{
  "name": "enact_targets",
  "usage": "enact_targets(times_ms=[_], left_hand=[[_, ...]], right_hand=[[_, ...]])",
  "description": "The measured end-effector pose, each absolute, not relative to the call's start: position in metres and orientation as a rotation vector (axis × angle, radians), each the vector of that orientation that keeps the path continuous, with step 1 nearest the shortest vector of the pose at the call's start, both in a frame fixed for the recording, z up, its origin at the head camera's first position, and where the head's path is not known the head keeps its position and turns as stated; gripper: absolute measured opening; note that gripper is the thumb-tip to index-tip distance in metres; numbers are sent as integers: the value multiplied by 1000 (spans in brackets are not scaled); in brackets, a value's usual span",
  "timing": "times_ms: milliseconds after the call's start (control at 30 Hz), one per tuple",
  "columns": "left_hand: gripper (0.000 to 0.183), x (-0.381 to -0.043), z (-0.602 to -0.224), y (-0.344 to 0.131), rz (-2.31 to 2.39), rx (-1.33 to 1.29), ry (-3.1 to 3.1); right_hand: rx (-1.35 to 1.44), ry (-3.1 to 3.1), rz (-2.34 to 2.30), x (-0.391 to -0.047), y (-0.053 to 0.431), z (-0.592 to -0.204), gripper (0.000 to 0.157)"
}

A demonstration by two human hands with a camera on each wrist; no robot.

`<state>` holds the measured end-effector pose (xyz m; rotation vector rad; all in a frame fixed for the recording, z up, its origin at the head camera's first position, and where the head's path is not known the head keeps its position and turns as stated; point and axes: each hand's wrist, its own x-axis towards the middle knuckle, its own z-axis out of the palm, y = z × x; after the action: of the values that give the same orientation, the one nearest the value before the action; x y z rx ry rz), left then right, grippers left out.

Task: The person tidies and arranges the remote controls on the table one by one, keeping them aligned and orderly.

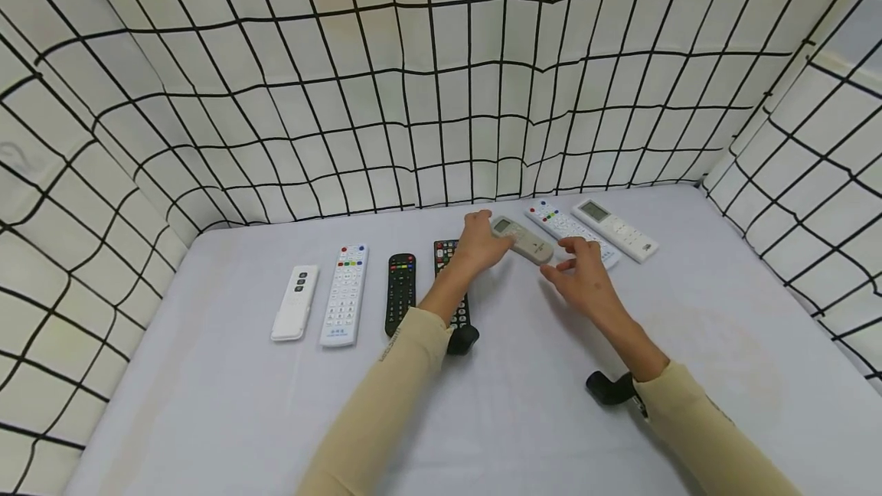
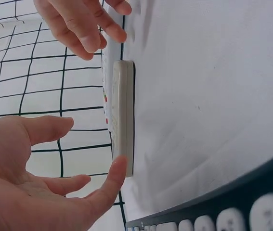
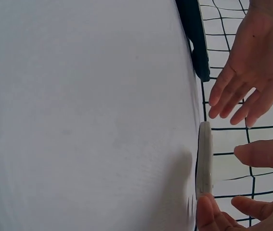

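Note:
A grey-beige air-conditioner remote (image 1: 522,240) with a small display lies slanted on the white-covered table, between the two hands. My left hand (image 1: 480,243) is at its far-left end, fingers spread. In the left wrist view one fingertip (image 2: 119,166) overlaps the remote's end. At the near-right end, my right hand (image 1: 586,282) hovers with thumb and fingers apart. From the right wrist, its fingertips (image 3: 205,207) appear right at the remote's end. Just behind the right hand lies a white remote (image 1: 551,219) with coloured buttons, partly covered by the fingers.
Left of the hands, a slim white remote (image 1: 295,303), a white remote (image 1: 344,297) with many buttons and a black remote (image 1: 400,293) lie side by side. Another black remote (image 1: 446,251) is partly under the left forearm. A white display remote (image 1: 616,232) lies at right. Black netting (image 1: 441,98) borders the table.

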<state>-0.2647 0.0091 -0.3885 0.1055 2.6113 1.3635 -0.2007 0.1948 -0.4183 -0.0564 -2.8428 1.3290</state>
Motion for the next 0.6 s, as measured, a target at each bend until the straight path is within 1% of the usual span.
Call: enact_targets(times_ms=[600], left_hand=[[78,-275,-397,16,1272,52,2639]], right_hand=[[-41,-2864,1344,-205,193,-425,67]])
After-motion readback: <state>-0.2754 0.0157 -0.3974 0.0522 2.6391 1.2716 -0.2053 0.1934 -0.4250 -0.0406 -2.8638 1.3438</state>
